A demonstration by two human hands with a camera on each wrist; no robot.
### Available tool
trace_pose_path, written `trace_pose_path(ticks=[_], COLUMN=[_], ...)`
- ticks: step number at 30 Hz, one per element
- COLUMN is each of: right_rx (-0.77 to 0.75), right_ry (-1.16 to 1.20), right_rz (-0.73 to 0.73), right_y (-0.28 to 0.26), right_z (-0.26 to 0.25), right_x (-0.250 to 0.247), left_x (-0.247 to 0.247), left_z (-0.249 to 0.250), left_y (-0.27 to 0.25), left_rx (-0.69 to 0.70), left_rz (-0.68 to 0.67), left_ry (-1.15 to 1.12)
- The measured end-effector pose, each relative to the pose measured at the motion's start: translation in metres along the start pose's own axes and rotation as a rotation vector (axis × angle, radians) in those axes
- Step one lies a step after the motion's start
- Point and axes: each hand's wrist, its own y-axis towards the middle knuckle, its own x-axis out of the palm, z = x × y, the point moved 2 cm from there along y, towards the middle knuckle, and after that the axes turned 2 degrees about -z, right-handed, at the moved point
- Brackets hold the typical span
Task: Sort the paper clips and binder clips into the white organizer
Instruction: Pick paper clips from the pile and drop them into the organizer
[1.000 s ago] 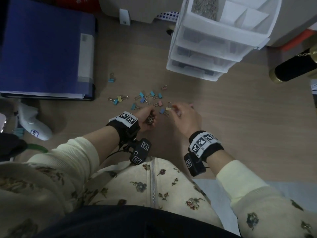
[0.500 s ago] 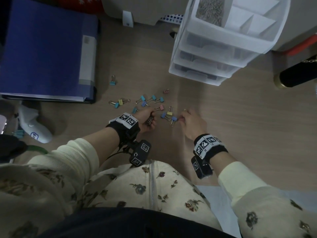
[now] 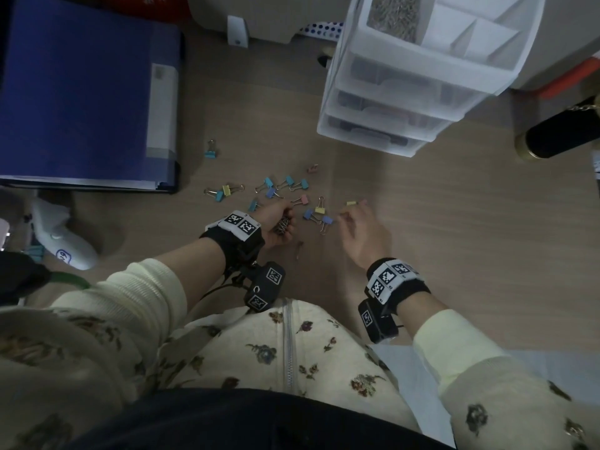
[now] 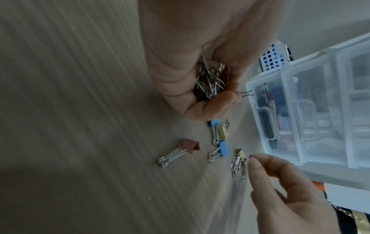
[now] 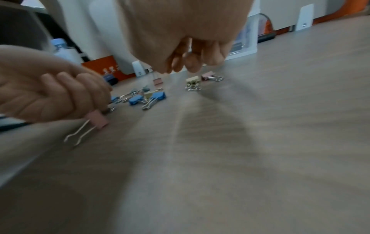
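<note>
My left hand (image 3: 276,224) is curled into a fist around a bunch of silver paper clips (image 4: 210,82) and rests low on the wooden floor. Several coloured binder clips (image 3: 285,190) lie scattered just beyond it. My right hand (image 3: 357,228) hovers to the right with its fingers loosely bent. Its fingertips (image 4: 258,158) are right beside a yellow binder clip (image 4: 240,154) that lies with a few loose paper clips (image 4: 236,164). The hand holds nothing that I can see. The white organizer (image 3: 406,102) stands at the far right, and one top compartment holds paper clips (image 3: 393,14).
A blue folder (image 3: 81,92) lies at the far left, with a lone blue binder clip (image 3: 211,152) near its corner. A black cylinder with a gold end (image 3: 558,134) lies to the right of the organizer. A white object (image 3: 61,235) sits at the left.
My right hand has moved right, from the middle of the binder clips to the yellow clip at the edge. The left fist with the paper clips has stayed in place.
</note>
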Motion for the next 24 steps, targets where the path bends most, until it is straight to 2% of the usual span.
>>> trace_pose_path(ticks=[2,4,9,14,24], right_rx=[0.165,0.221,0.232,0.300,0.306], right_ry=[-0.012,-0.030,-0.181,-0.107,-0.108], right_rz=[0.022,0.045,-0.057,-0.002,-0.048], right_y=[0.004,0.004,-0.003,0.006,0.027], right_z=[0.011,0.018,0.023,0.025,0.020], right_x=[-0.008,-0.012,-0.001,0.003,-0.006], left_x=[0.001,0.002,0.003,0.000,-0.002], left_z=[0.001,0.001,0.001,0.000,0.004], left_y=[0.000,0.000,0.000,-0.001,-0.001], left_rx=[0.002,0.002,0.018,0.015,0.017], left_rz=[-0.003,-0.005,-0.004,-0.007,0.005], left_ry=[-0.011,-0.024,-0.050,-0.042,-0.053])
